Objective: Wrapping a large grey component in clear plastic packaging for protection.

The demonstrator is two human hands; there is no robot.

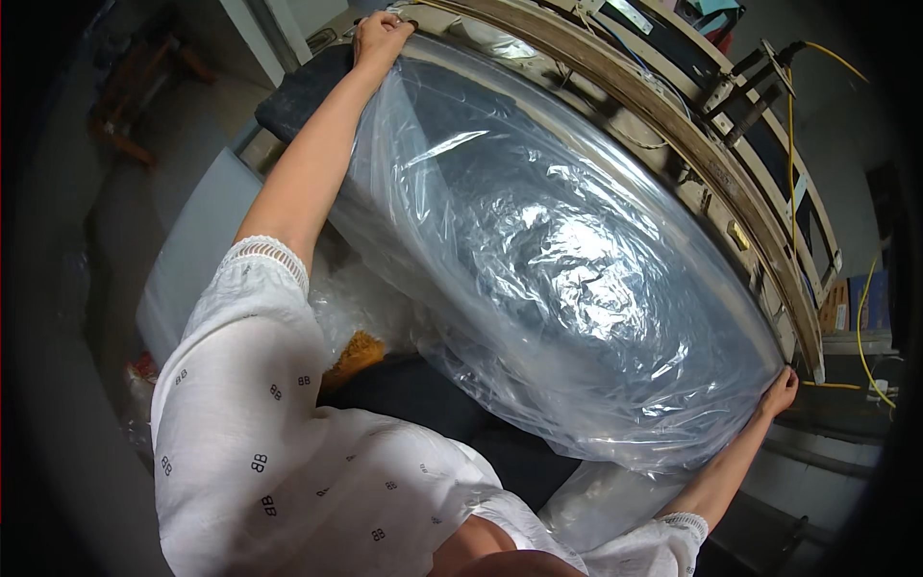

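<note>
Two hands | left hand (380,38), right hand (781,392) | gripping clear plastic bag (538,260) corners

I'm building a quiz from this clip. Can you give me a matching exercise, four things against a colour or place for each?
Things:
1. plastic bag
2. left hand
3. right hand
4. cable

Descriptions:
a. yellow
b. grips the bag's far top corner
c. clear, stretched wide
d. grips the bag's lower right corner

Pairs: 1-c, 2-b, 3-d, 4-a
</note>
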